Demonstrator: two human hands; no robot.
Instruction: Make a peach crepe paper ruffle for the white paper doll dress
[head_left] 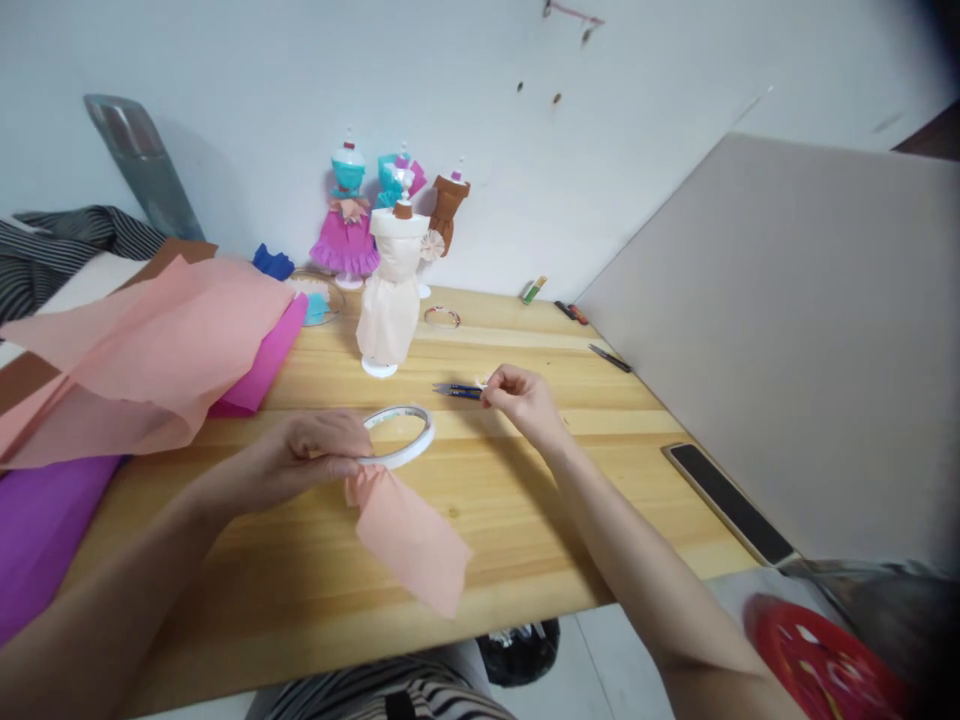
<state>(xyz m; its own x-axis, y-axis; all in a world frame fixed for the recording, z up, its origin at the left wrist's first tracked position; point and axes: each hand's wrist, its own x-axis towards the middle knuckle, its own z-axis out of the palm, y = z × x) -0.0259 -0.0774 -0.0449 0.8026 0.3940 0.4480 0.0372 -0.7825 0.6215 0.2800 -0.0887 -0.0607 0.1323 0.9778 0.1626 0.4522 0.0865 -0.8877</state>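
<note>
My left hand [328,447] pinches a white roll of tape [412,452] together with the gathered end of a pink crepe paper strip [416,540], which hangs down over the wooden table. To the right, my right hand [521,398] is closed at the fingertips, with a small white bit [482,383] showing at them. Dark blue thread snips [459,391] lie beside those fingertips, their handle end partly hidden. Behind the tape roll stands a small mannequin [394,285] in a cream paper dress.
Pink paper sheets [180,340] are piled at the left. More dressed mannequins [346,225] stand by the wall. A phone [731,505] lies at the right edge, near a partition [787,340]. A red container [825,660] is at the lower right.
</note>
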